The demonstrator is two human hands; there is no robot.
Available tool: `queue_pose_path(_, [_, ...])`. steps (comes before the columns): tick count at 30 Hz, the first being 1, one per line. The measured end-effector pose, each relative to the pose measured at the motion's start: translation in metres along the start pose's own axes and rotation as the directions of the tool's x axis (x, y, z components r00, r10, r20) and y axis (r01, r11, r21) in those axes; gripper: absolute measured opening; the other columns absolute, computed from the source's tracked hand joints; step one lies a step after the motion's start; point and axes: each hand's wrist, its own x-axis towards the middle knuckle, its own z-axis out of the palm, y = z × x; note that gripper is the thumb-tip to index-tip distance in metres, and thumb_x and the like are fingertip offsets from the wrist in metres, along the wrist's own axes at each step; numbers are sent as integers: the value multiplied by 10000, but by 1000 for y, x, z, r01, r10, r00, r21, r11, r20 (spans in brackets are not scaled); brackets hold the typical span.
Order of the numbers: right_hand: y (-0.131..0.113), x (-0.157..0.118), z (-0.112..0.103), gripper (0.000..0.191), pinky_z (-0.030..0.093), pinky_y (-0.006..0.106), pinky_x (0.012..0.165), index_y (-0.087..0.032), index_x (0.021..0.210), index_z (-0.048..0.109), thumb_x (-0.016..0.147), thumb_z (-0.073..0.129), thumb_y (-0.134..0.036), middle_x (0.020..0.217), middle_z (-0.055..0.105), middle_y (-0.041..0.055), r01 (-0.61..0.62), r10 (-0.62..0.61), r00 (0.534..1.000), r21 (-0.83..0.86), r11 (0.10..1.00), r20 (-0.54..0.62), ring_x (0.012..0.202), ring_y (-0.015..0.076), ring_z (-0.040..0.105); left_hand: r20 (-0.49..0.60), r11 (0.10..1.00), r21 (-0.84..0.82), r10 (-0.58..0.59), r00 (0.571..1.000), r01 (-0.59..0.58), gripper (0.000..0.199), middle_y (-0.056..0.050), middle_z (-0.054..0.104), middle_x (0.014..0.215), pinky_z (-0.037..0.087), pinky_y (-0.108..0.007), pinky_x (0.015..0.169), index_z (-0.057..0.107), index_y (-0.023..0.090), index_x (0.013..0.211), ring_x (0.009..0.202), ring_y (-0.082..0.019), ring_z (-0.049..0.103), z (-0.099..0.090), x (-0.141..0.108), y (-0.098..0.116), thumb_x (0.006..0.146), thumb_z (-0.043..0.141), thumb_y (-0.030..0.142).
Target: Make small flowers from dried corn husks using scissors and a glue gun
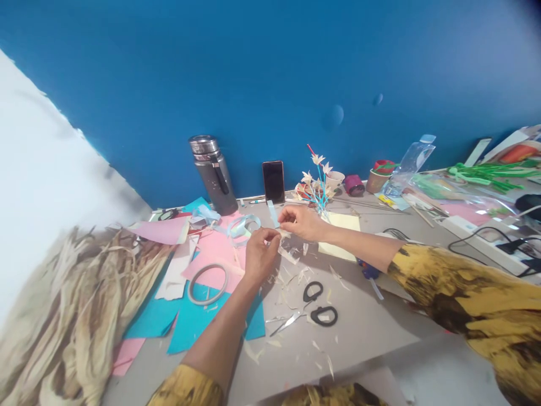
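Note:
My left hand and my right hand are close together over the middle of the table, each with its fingers pinched. A small pale piece shows between them, too small to make out. A light blue strip stands up just behind my fingertips. Below my hands, black-handled scissors lie among pale scraps. Left of my left forearm, a roll of tape rests on pink paper and blue paper. Pale flowers on blue stems stand behind my right hand.
Dried husks are heaped at the left. A grey flask and a phone stand by the blue wall. Further right are a plastic bottle, green stems and a power strip with cables.

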Motion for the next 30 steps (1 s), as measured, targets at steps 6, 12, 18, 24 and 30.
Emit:
queue_pose_path(6, [22, 1, -17, 145, 447, 262, 748, -186, 905, 726, 811, 623, -147, 939, 756, 50, -132, 140, 990, -283, 950, 9, 869, 199, 670, 121, 985, 76, 148, 982, -157, 196, -26, 633, 698, 443, -314, 730, 579, 206, 645, 730, -182, 588, 0, -6, 5, 835, 533, 223])
queue_pose_path(12, [26, -1, -17, 216, 441, 331, 840, -217, 1019, 740, 882, 573, -206, 1065, 757, 100, -151, 207, 976, -494, 856, 61, 1049, 285, 658, 49, 941, 272, 196, 979, -202, 231, -87, 705, 887, 459, -369, 850, 677, 197, 857, 917, -243, 614, -4, -3, 2, 845, 451, 154])
queue_pose_path(18, [5, 8, 3, 256, 448, 302, 772, -237, 1090, 706, 843, 638, -253, 1104, 754, 86, -85, 205, 962, -518, 851, 179, 1040, 277, 676, 59, 876, 472, 82, 995, -100, 275, -122, 723, 961, 455, -415, 896, 718, 177, 949, 983, -290, 614, -6, 3, -5, 907, 448, 208])
queue_pose_path(24, [3, 17, 10, 347, 422, 248, 645, -256, 1148, 678, 807, 652, -196, 1086, 759, 50, -79, 233, 937, -490, 868, 261, 965, 228, 701, 127, 767, 625, 84, 988, -145, 333, -136, 719, 955, 435, -430, 911, 734, 176, 813, 1001, -301, 593, -8, 4, -6, 936, 432, 244])
queue_pose_path(30, [17, 18, -8, 325, 408, 237, 626, -228, 1111, 680, 786, 672, -233, 1095, 749, 45, -82, 234, 939, -495, 865, 253, 954, 211, 696, -106, 801, 588, -55, 993, 107, 335, -102, 736, 1083, 439, -405, 899, 742, 196, 977, 1088, -302, 595, -17, 9, -7, 889, 423, 145])
